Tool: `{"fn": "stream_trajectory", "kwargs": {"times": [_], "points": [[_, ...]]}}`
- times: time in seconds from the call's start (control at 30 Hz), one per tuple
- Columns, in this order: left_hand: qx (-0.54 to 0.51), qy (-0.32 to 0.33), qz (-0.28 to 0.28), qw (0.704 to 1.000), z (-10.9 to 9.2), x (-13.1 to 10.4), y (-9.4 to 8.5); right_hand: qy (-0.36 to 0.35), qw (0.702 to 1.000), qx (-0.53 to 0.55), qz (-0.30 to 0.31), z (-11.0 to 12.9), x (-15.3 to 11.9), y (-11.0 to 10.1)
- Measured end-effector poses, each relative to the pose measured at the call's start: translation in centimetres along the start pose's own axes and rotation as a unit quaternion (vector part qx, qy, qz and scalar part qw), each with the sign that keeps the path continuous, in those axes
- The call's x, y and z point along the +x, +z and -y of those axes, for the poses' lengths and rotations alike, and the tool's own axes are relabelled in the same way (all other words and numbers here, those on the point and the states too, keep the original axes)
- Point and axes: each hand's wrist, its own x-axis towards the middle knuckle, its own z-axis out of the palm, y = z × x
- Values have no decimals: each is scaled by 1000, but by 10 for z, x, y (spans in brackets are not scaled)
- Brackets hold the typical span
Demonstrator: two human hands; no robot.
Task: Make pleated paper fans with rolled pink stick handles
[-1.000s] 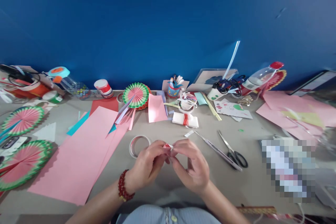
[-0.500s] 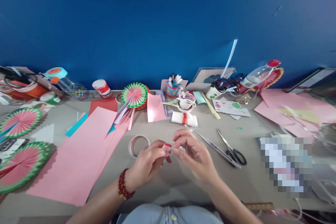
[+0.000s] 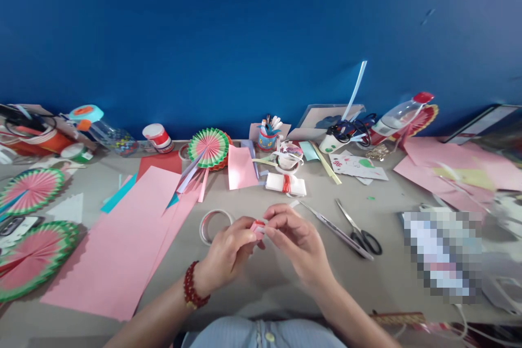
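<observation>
A small folded pink and red paper piece (image 3: 258, 228) is pinched between the thumb and fingers of my left hand (image 3: 231, 250), which has a dark red bead bracelet (image 3: 193, 286) at the wrist. My right hand (image 3: 299, 239) meets it from the right, thumb and fingertips closed at the paper's edge; a pale sliver shows there, too small to name. Both hands are held over the grey table. Behind my left hand lies a roll of tape (image 3: 204, 228). To the right of my right hand are a slim utility knife (image 3: 336, 230) and black-handled scissors (image 3: 359, 231).
Large pink paper sheets (image 3: 110, 250) cover the table at left, beside pleated paper fans (image 3: 35, 261). A white bundle tied with red string (image 3: 285, 184) lies ahead. Along the blue wall stand a glue tub (image 3: 158, 138), a pen cup (image 3: 267, 141) and a plastic bottle (image 3: 403, 115).
My right hand has shifted slightly left, bringing its fingertips closer against the paper piece. My left hand keeps its hold in nearly the same place.
</observation>
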Motion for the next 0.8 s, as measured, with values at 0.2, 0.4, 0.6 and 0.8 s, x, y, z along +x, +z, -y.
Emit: {"fn": "stream_trajectory", "kwargs": {"times": [0.2,0.4,0.6,0.8], "points": [[-10,5,-4,1000,0,0,1,-37,999,-32,-4,1,1,2],[-31,-2,-2,1000,1,0,0,-93,994,-52,-11,1,2,3],[-16,-6,-3,1000,-2,2,-2,-130,982,-123,-51,3,-1,7],[110,4,14,994,-5,3,-5,-157,973,-165,-37,10,2,4]]}}
